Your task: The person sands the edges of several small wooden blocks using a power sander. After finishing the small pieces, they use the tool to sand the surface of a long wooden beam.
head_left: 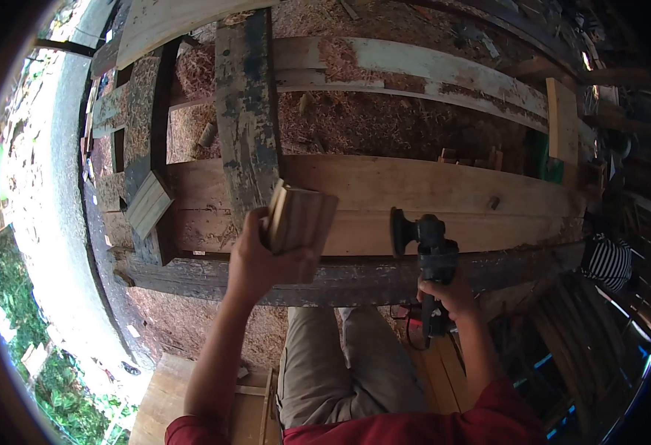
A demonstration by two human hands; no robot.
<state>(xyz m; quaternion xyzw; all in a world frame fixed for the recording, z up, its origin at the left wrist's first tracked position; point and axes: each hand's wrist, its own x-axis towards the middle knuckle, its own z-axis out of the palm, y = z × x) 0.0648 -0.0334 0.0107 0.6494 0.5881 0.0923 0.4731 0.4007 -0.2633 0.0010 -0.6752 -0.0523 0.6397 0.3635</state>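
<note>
A short wooden block [303, 222] is gripped in my left hand [257, 256], tilted above the near edge of the bench planks. My right hand [448, 294] is wrapped round the body of a black power tool [435, 252]. The tool's round disc faces left, toward the block, and a gap separates the two. Beneath both lies a long light-brown plank [414, 185] on the workbench.
A thick dark beam [247, 111] crosses the planks at the left. Near it rests a small wood piece [149, 204]. Wood shavings [370, 126] cover the ground beyond. A striped cloth [607, 261] is at the far right.
</note>
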